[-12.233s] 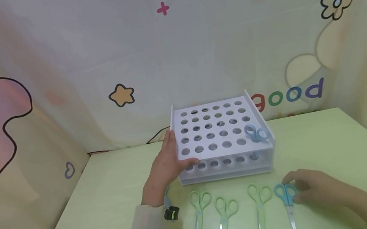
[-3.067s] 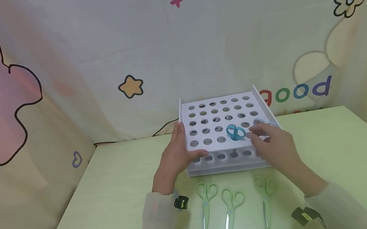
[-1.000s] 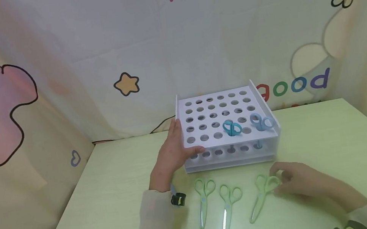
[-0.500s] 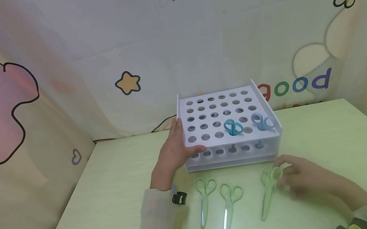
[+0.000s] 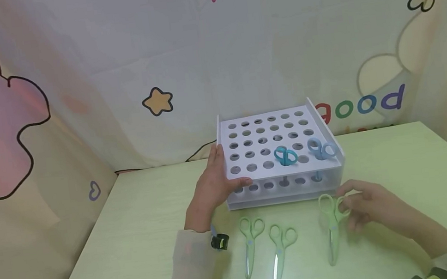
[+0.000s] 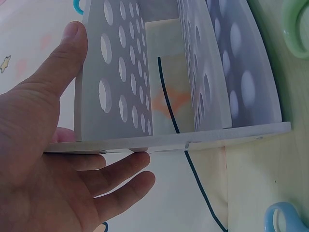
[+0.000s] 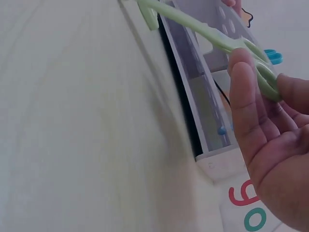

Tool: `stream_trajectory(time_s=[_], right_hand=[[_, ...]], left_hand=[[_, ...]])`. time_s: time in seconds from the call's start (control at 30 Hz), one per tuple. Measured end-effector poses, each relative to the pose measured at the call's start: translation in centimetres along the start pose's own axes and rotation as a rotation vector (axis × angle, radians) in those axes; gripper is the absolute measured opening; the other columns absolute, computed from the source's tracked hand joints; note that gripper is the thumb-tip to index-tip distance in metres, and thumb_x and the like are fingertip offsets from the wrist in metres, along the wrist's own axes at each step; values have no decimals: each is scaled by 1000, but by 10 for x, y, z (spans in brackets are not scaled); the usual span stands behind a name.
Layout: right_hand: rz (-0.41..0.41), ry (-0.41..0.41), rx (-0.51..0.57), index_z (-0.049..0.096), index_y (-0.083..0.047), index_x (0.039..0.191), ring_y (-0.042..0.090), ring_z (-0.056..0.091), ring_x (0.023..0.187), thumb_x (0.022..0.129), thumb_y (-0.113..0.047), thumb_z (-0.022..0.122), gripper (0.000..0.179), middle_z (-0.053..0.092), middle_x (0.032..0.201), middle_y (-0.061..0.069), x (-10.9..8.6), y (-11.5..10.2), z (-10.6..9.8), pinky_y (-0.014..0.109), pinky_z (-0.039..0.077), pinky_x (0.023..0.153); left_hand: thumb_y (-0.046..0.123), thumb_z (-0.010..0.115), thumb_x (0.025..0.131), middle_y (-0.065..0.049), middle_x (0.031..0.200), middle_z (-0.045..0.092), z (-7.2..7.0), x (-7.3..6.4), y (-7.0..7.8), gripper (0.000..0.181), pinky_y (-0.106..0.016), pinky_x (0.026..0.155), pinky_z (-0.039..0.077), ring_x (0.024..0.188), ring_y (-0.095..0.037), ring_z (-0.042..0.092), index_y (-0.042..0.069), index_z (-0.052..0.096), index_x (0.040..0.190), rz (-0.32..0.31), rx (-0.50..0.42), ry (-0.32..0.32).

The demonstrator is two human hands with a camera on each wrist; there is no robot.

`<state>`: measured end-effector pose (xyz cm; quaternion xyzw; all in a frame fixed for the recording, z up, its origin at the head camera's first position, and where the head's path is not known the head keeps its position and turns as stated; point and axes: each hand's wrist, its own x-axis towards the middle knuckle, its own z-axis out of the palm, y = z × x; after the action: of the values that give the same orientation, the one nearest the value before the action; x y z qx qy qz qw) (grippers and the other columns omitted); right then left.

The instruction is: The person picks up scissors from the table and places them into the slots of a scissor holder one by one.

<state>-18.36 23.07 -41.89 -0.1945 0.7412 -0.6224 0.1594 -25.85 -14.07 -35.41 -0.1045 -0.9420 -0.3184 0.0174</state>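
Note:
A white tiered rack (image 5: 263,144) with rows of round holes stands on the table. My left hand (image 5: 211,185) holds its left side, thumb over the top shelf and fingers along the outer face of the side panel (image 6: 217,134). Teal-handled scissors (image 5: 285,156) and light-blue-handled scissors (image 5: 321,149) stand upright in front-row holes. My right hand (image 5: 376,207) pinches one handle ring of green scissors (image 5: 333,227), which point down in front of the rack's right end; in the right wrist view, thumb and fingers meet on that ring (image 7: 268,79).
Two more green scissors, one on the left (image 5: 250,247) and one in the middle (image 5: 278,254), lie on the table before the rack. A patterned curtain (image 5: 144,42) hangs behind. A light-blue loop (image 6: 285,220) shows low in the left wrist view.
My right hand let go of the teal scissors in the rack, then took the rightmost green scissors and has raised them, straightening them toward the rack. My left hand has stayed on the rack.

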Motion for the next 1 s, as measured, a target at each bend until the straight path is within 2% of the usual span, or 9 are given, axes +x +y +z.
stream_trajectory(time_s=[0.17, 0.4, 0.63, 0.77, 1.0], right_hand=[[-64, 28, -6, 56, -1, 121, 33, 70, 71, 108, -10, 48, 18, 68, 95, 17, -1, -7, 2, 46, 58, 64], [-66, 90, -30, 64, -3, 122, 31, 71, 75, 107, -11, 50, 22, 66, 97, 14, -3, -13, 2, 44, 58, 67], [-80, 122, -79, 61, 6, 124, 31, 71, 76, 107, -11, 51, 26, 67, 99, 11, -4, -22, 4, 42, 58, 68], [-87, 136, -90, 62, 5, 122, 31, 71, 77, 107, -11, 51, 24, 68, 98, 11, -3, -30, 5, 42, 58, 69], [-147, 131, -103, 65, 0, 120, 33, 72, 78, 107, -8, 51, 21, 68, 98, 10, 0, -45, 8, 41, 58, 71]], left_hand=[[48, 86, 77, -2, 170, -3, 1, 0, -1, 126, -44, 105, 40, 135, -28, 42, 9, 3, 163, 3, -4, 4], [49, 85, 78, -3, 170, -3, 2, -1, -3, 125, -44, 104, 41, 135, -28, 42, 9, 3, 163, 8, 7, 4], [48, 86, 78, -3, 170, -3, 2, -1, -3, 124, -44, 104, 41, 136, -29, 42, 9, 4, 163, 8, 2, 4], [48, 86, 77, -2, 169, -4, 1, -1, -3, 124, -45, 104, 40, 137, -29, 42, 10, 4, 163, 4, 1, 2], [49, 86, 77, -1, 170, -4, 1, 0, -1, 125, -44, 103, 41, 133, -28, 44, 10, 4, 163, -2, 9, 1]])
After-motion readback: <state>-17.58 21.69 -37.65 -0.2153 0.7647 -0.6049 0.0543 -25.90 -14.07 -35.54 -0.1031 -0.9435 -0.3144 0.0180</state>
